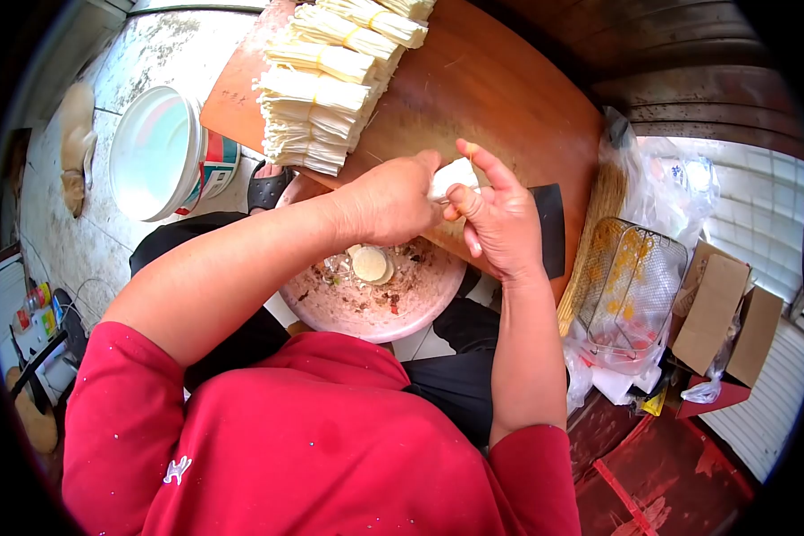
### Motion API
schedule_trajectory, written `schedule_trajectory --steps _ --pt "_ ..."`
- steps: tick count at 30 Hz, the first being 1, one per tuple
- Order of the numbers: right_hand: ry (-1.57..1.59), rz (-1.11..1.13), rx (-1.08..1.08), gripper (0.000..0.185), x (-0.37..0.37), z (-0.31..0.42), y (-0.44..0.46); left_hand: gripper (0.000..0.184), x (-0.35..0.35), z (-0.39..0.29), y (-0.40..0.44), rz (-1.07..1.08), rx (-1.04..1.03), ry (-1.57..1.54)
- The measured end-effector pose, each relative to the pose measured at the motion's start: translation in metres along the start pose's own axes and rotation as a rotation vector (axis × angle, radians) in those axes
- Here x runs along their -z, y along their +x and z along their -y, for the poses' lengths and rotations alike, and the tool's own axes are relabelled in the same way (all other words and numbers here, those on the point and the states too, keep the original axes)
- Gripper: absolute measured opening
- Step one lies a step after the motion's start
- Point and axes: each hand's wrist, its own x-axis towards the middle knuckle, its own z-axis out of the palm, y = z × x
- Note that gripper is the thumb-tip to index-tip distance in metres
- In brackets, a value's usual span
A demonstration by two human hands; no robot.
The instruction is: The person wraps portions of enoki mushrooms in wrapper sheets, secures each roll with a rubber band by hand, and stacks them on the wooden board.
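Note:
Over the orange-brown board (pixel 473 80), my left hand (pixel 389 196) is closed around one side of a small white bundle (pixel 453 179). My right hand (pixel 506 210) pinches the other side of it between thumb and fingers, with the index finger raised. The bundle's far part is hidden by my left hand. Stacks of pale, thin-stranded bundles tied with yellow bands (pixel 317 103) lie at the board's left part. Below my hands is a round pinkish basin (pixel 420 308) with pale round pieces (pixel 371 264) and dark scraps in it.
A white bucket (pixel 156 152) stands on the floor at the left, near a dog (pixel 76 147). A dark flat piece (pixel 548 228) lies at the board's right edge. Farther right are a wire basket (pixel 630 277), plastic bags (pixel 674 183) and an open cardboard box (pixel 713 304).

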Motion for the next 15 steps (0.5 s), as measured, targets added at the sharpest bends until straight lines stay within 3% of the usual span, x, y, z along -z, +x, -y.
schedule_trajectory --steps 2,5,12,15 --pt "-0.096 0.034 -0.01 0.057 0.005 -0.003 0.001 0.05 0.002 -0.004 -0.003 0.022 -0.006 0.094" --pt "-0.156 0.077 -0.073 0.058 0.011 -0.005 0.001 0.047 0.004 -0.003 -0.003 0.032 -0.066 0.195" --pt "-0.047 0.1 -0.039 0.07 0.014 -0.004 -0.001 0.052 0.011 -0.001 0.001 0.141 -0.112 0.053" --pt "-0.119 0.14 -0.094 0.077 0.013 -0.011 0.001 0.039 0.012 -0.006 -0.004 0.15 -0.144 0.067"
